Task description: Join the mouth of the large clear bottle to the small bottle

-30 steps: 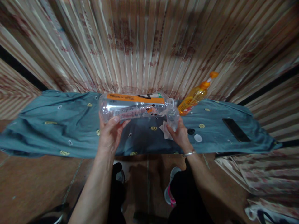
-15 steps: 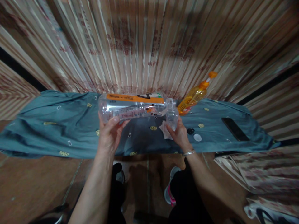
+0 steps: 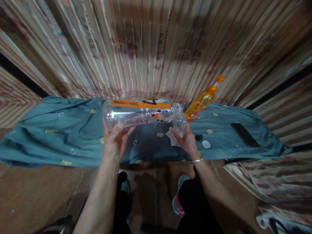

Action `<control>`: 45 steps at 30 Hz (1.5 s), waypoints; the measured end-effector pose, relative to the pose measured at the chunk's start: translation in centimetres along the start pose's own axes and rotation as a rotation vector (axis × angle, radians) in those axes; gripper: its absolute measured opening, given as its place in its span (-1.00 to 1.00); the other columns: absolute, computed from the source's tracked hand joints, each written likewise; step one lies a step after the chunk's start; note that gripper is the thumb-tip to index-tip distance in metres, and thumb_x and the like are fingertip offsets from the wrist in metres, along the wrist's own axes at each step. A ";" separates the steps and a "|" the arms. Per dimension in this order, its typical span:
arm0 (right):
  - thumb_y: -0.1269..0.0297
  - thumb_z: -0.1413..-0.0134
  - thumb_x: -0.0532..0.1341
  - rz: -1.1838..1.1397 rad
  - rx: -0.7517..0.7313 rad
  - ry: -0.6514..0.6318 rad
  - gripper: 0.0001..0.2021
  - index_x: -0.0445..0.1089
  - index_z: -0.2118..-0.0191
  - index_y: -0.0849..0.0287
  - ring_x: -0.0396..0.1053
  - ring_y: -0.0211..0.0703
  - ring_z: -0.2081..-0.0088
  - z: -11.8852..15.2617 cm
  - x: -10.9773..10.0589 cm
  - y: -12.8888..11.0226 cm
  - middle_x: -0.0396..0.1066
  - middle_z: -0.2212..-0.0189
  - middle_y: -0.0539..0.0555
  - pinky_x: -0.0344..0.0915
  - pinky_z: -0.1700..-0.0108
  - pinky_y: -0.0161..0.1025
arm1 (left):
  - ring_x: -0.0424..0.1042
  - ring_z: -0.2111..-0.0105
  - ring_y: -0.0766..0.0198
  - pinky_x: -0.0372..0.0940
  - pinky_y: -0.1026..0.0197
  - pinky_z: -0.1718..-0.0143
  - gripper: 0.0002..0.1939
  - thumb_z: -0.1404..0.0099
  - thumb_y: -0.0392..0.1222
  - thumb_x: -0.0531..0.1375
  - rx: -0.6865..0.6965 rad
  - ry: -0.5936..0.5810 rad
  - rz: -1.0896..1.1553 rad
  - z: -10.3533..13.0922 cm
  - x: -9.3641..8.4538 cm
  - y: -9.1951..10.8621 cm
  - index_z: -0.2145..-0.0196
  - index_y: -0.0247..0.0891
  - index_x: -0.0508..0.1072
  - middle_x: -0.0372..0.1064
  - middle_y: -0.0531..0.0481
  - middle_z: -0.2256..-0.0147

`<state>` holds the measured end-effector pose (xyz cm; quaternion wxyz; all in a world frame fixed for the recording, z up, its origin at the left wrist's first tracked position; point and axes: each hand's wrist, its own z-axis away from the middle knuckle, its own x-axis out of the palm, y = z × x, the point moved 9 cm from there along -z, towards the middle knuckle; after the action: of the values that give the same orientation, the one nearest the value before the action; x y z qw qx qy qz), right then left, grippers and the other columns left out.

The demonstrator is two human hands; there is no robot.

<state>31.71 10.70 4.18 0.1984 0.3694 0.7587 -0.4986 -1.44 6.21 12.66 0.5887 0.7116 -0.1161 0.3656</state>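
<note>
At the centre of the frame, the neck of the large clear bottle point(image 3: 138, 113) lies tilted over the small clear container point(image 3: 179, 122), but blur and see-through plastic make their rims and contents hard to read. The left hand point(image 3: 114, 138) is curled under the large clear bottle's base end, its fingers partly hidden behind it; the right hand point(image 3: 187, 139) closes around the small clear container, partly covering it, beside the orange pump bottle point(image 3: 200, 102).
</note>
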 end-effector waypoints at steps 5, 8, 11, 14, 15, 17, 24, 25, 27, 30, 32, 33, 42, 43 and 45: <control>-0.05 -0.23 0.28 0.005 -0.016 0.011 -0.26 0.18 -0.39 0.26 0.52 0.25 -0.23 0.0 -0.1 0.0 0.49 -0.24 0.42 0.49 -0.22 0.20 | 0.59 0.12 0.03 0.55 -0.05 0.12 -0.30 0.18 -0.21 0.57 0.000 0.006 -0.005 0.0 -0.1 0.1 0.04 0.03 0.52 0.57 0.03 0.07; -0.06 -0.23 0.28 0.009 -0.018 0.015 -0.25 0.18 -0.39 0.27 0.52 0.24 -0.23 -0.1 -0.1 -0.1 0.49 -0.24 0.42 0.49 -0.23 0.18 | 0.58 0.12 0.04 0.54 -0.05 0.10 -0.27 0.19 -0.21 0.58 -0.007 0.012 -0.008 0.1 0.0 0.1 0.03 0.02 0.51 0.56 0.01 0.05; -0.06 -0.23 0.28 0.008 -0.012 0.016 -0.26 0.19 -0.38 0.27 0.52 0.24 -0.22 -0.1 -0.1 0.0 0.50 -0.23 0.41 0.50 -0.22 0.19 | 0.58 0.12 0.03 0.54 -0.05 0.10 -0.27 0.19 -0.21 0.58 -0.005 0.005 -0.007 0.2 0.3 0.2 0.03 0.00 0.50 0.56 0.01 0.07; -0.06 -0.22 0.29 0.000 -0.006 0.015 -0.25 0.19 -0.38 0.27 0.53 0.25 -0.20 0.0 -0.1 0.1 0.50 -0.22 0.42 0.50 -0.21 0.18 | 0.59 0.15 0.03 0.54 -0.06 0.10 -0.27 0.19 -0.21 0.57 -0.004 0.000 -0.008 0.3 0.4 0.2 0.01 0.01 0.50 0.57 0.01 0.10; -0.05 -0.22 0.29 -0.002 -0.004 0.013 -0.24 0.18 -0.39 0.28 0.53 0.26 -0.20 0.0 -0.1 0.1 0.50 -0.23 0.42 0.49 -0.21 0.18 | 0.59 0.15 0.03 0.54 -0.06 0.11 -0.27 0.18 -0.21 0.57 -0.004 0.001 -0.009 0.3 0.4 0.2 0.01 0.02 0.50 0.57 0.02 0.10; -0.04 -0.22 0.29 -0.002 0.000 0.012 -0.24 0.17 -0.39 0.29 0.52 0.27 -0.21 0.0 -0.1 0.1 0.49 -0.23 0.44 0.48 -0.22 0.18 | 0.59 0.15 0.03 0.54 -0.06 0.10 -0.28 0.18 -0.21 0.57 -0.006 0.005 -0.009 0.2 0.3 0.1 0.02 0.03 0.50 0.57 0.03 0.11; -0.02 -0.24 0.29 -0.012 0.010 0.003 -0.25 0.16 -0.40 0.28 0.49 0.26 -0.25 0.0 0.0 -0.1 0.48 -0.24 0.43 0.47 -0.25 0.20 | 0.59 0.10 -0.02 0.54 -0.10 0.08 -0.38 0.16 -0.19 0.56 0.008 -0.006 -0.021 0.2 0.3 0.2 0.10 0.03 0.52 0.58 0.03 0.09; -0.02 -0.24 0.29 -0.014 0.005 0.007 -0.25 0.16 -0.40 0.27 0.50 0.26 -0.25 0.0 0.0 -0.1 0.48 -0.24 0.43 0.47 -0.25 0.21 | 0.59 0.10 -0.02 0.54 -0.10 0.08 -0.38 0.16 -0.19 0.57 0.008 -0.005 -0.020 0.2 0.3 0.2 0.11 0.03 0.52 0.57 0.03 0.09; -0.03 -0.25 0.28 -0.016 -0.004 0.016 -0.26 0.16 -0.40 0.25 0.50 0.26 -0.24 0.0 -0.1 -0.1 0.48 -0.25 0.41 0.47 -0.24 0.22 | 0.59 0.10 0.00 0.54 -0.09 0.07 -0.36 0.17 -0.20 0.57 0.003 0.000 -0.012 0.2 0.2 0.2 0.11 0.03 0.51 0.57 0.04 0.09; -0.04 -0.24 0.29 -0.007 -0.006 0.014 -0.26 0.18 -0.40 0.25 0.51 0.26 -0.23 0.0 0.0 0.0 0.49 -0.24 0.41 0.48 -0.24 0.21 | 0.59 0.10 0.01 0.54 -0.08 0.07 -0.35 0.19 -0.21 0.58 -0.011 0.010 -0.009 0.3 0.1 0.1 0.11 0.02 0.51 0.57 0.05 0.09; -0.05 -0.23 0.29 0.003 -0.001 0.008 -0.24 0.17 -0.40 0.25 0.50 0.26 -0.24 0.0 0.0 0.1 0.48 -0.24 0.42 0.48 -0.24 0.20 | 0.58 0.09 0.01 0.53 -0.08 0.07 -0.35 0.18 -0.21 0.57 -0.014 0.010 -0.015 0.3 0.0 0.1 0.10 0.02 0.50 0.56 0.04 0.07; -0.04 -0.22 0.29 0.006 0.001 0.007 -0.24 0.16 -0.40 0.26 0.50 0.26 -0.24 -0.1 0.0 0.1 0.48 -0.25 0.42 0.48 -0.24 0.21 | 0.58 0.09 0.01 0.53 -0.07 0.07 -0.35 0.17 -0.21 0.57 -0.013 0.009 -0.018 0.3 0.0 0.1 0.09 0.02 0.50 0.56 0.04 0.07; -0.01 -0.20 0.29 0.003 0.009 0.010 -0.24 0.17 -0.40 0.30 0.50 0.30 -0.23 -0.1 0.2 0.3 0.49 -0.23 0.45 0.47 -0.23 0.23 | 0.58 0.08 0.02 0.54 -0.06 0.07 -0.33 0.17 -0.22 0.56 -0.014 0.002 -0.021 0.3 0.3 0.1 0.07 0.04 0.49 0.56 0.04 0.06; -0.02 -0.21 0.29 0.003 0.006 0.012 -0.24 0.17 -0.39 0.29 0.50 0.30 -0.24 -0.1 0.2 0.3 0.49 -0.23 0.45 0.47 -0.23 0.23 | 0.58 0.08 0.02 0.53 -0.06 0.07 -0.32 0.17 -0.22 0.55 -0.013 0.000 -0.022 0.3 0.3 0.1 0.06 0.04 0.49 0.55 0.04 0.05; -0.03 -0.23 0.29 0.003 -0.003 0.018 -0.25 0.16 -0.40 0.27 0.50 0.30 -0.23 -0.1 0.1 0.2 0.48 -0.24 0.44 0.47 -0.23 0.23 | 0.57 0.07 0.03 0.53 -0.05 0.07 -0.31 0.16 -0.21 0.55 -0.013 0.000 -0.023 0.3 0.2 0.1 0.05 0.06 0.49 0.55 0.03 0.04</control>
<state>31.80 10.86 4.01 0.1926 0.3749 0.7606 -0.4939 -1.22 6.02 12.87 0.5972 0.7092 -0.1105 0.3581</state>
